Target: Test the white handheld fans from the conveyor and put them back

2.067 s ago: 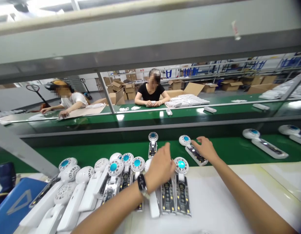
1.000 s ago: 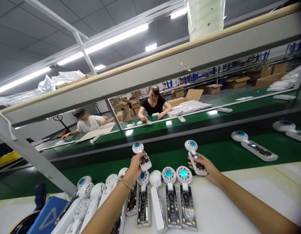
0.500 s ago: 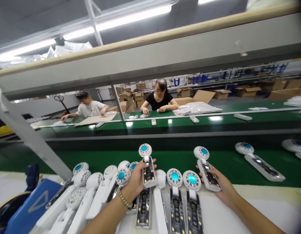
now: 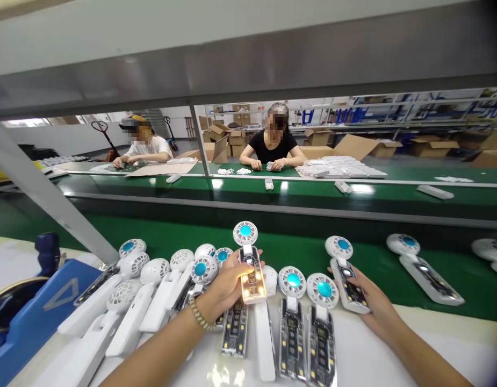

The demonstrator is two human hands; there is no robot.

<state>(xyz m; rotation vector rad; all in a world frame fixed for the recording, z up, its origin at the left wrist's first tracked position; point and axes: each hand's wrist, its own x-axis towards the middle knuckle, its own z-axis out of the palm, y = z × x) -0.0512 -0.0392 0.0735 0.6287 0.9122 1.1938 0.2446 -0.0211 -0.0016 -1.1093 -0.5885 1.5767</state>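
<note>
My left hand [image 4: 226, 282] is closed round a handheld fan [image 4: 256, 290] with a round white head, a blue centre and a bare circuit board in its handle. Yellow lights glow on that board, and my thumb lies on it. In my right hand [image 4: 367, 298] is a second fan [image 4: 340, 247] of the same kind, tilted, its board facing up. Both are raised above the table's far edge. Between and below my hands lie two more fans with blue centres, boards uppermost [image 4: 293, 336], and a fan with a plain white handle [image 4: 265, 344].
Several white fans [image 4: 129, 328] lie in a row at left, beside a blue tape dispenser [image 4: 34, 317]. A green conveyor belt [image 4: 151, 228] runs behind, carrying a fan [image 4: 431, 279] at right. A slanted metal post [image 4: 66, 215] and an overhead shelf [image 4: 248, 59] frame two people working opposite.
Yellow lights have come on in the fan in my left hand, and my thumb now lies on its board. The view has tipped downward. My right hand still holds its fan.
</note>
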